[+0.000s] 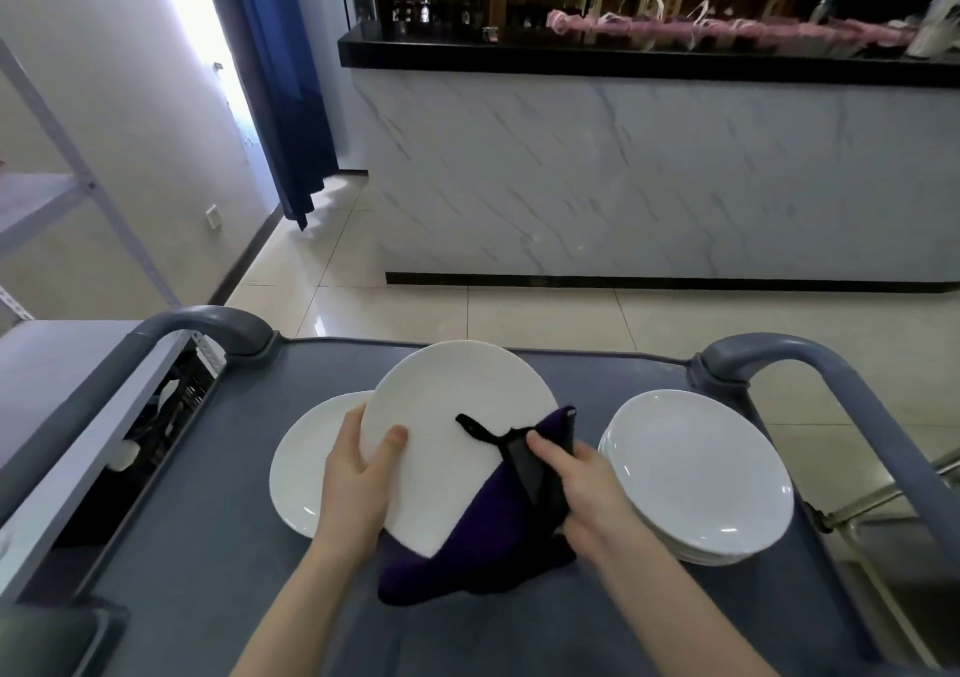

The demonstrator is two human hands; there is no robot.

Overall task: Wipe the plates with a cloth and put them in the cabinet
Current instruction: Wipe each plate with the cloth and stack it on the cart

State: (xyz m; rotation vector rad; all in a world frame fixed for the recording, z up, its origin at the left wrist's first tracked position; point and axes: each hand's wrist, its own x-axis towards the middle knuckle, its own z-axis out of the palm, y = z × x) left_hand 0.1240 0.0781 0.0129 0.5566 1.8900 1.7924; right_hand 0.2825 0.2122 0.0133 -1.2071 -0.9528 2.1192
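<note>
While the left hand (358, 489) holds a white plate (447, 416) tilted above a grey cart (208, 546), the right hand (587, 494) grips a dark purple cloth (493, 536) against the plate's near right rim. The left thumb lies on the plate's face and the fingers curl round its left edge, behind it; the right fingers are curled tight on the bunched cloth, and a black strap (475, 429) on the cloth lies across the plate's face.

The plate is round, so it has no long axis; its far rim is raised and its face points up and back toward the person. The cloth's long axis runs from near left to far right along the plate's right edge, and its lower end droops toward the cart top.

The bare face of the plate lies just left of the right fingers, so the wipe probably has to sweep leftward; the right hand is the nearer one for that.

Another plate (301, 473) lies flat on the cart, partly under the held one; a stack of plates (701, 473) sits near the right hand. No cabinet can be made out for certain.
</note>
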